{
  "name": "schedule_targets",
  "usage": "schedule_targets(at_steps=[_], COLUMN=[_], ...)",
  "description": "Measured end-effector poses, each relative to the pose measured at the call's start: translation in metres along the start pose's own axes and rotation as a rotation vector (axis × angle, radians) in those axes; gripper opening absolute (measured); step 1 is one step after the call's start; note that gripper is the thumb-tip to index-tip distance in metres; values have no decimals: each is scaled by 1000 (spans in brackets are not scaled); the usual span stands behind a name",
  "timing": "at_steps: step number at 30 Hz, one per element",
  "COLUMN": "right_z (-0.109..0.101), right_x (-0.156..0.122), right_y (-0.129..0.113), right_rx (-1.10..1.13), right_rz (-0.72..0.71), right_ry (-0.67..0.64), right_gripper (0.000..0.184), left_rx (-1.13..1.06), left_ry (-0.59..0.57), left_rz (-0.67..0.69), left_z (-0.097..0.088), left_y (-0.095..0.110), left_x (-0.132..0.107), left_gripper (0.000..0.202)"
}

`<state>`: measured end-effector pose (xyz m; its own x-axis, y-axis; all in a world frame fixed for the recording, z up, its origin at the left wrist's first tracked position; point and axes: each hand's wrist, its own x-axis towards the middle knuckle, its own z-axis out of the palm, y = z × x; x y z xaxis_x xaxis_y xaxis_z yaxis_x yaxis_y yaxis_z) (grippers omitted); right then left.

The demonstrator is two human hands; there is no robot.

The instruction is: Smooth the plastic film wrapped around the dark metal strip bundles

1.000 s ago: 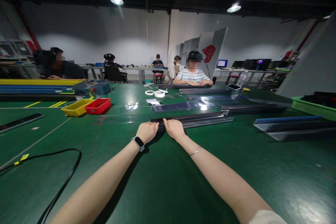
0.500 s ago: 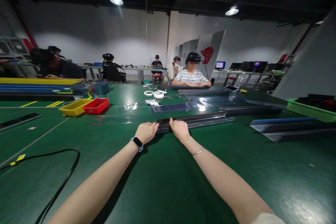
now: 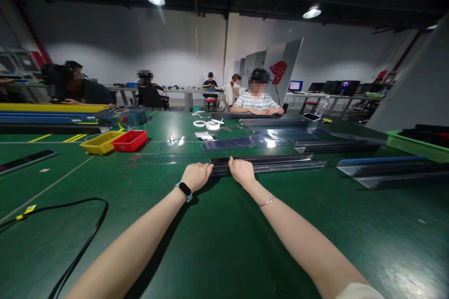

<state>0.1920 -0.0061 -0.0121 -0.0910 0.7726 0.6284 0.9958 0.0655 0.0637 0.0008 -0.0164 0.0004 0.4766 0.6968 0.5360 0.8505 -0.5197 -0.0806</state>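
Long dark strips (image 3: 280,164), grooved and shiny like plastic profiles, lie roughly crosswise on the green table in front of me. My left hand (image 3: 197,176) is closed at their left end, with a watch on that wrist. A short way to the right, my right hand (image 3: 242,171) is wrapped over the near side of the same strips, its fingers curled and partly hidden. From there the strips stretch out to the right. Just beyond them lies a clear, glossy plastic sheet (image 3: 238,143).
Yellow (image 3: 101,144) and red (image 3: 130,141) bins stand at the left, near a phone (image 3: 26,161) and a black cable (image 3: 84,200). White tape rolls (image 3: 212,125) lie farther back. More dark strips (image 3: 336,146) and a green basket (image 3: 417,146) are at right. A co-worker (image 3: 257,98) sits opposite.
The dark strips have slid a little to the right, their far ends reaching farther out. Both hands stay closed in nearly the same place. The view has shifted very slightly.
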Motion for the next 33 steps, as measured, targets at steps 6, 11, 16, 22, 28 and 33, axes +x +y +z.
schedule_targets(at_steps=[6, 11, 16, 22, 28, 33], right_z=[4, -2, -14, -15, -10, -3], right_x=[4, 2, -1, 0, 5, 7], right_y=[33, 29, -2, -5, 12, 38], right_rx=[-8, 0, 87, 77, 46, 21], right_rz=[93, 83, -112, -84, 9, 96], right_ry=[-13, -31, -55, -102, -141, -84], right_gripper=[46, 50, 51, 51, 50, 44], left_rx=[6, 4, 9, 14, 29, 13], left_ry=[10, 20, 15, 21, 22, 8], left_rz=[2, 15, 23, 23, 1, -12], left_z=[2, 2, 2, 2, 0, -1], left_y=[0, 0, 0, 0, 2, 1], left_x=[0, 0, -1, -1, 0, 0], left_gripper=[49, 49, 49, 49, 49, 50])
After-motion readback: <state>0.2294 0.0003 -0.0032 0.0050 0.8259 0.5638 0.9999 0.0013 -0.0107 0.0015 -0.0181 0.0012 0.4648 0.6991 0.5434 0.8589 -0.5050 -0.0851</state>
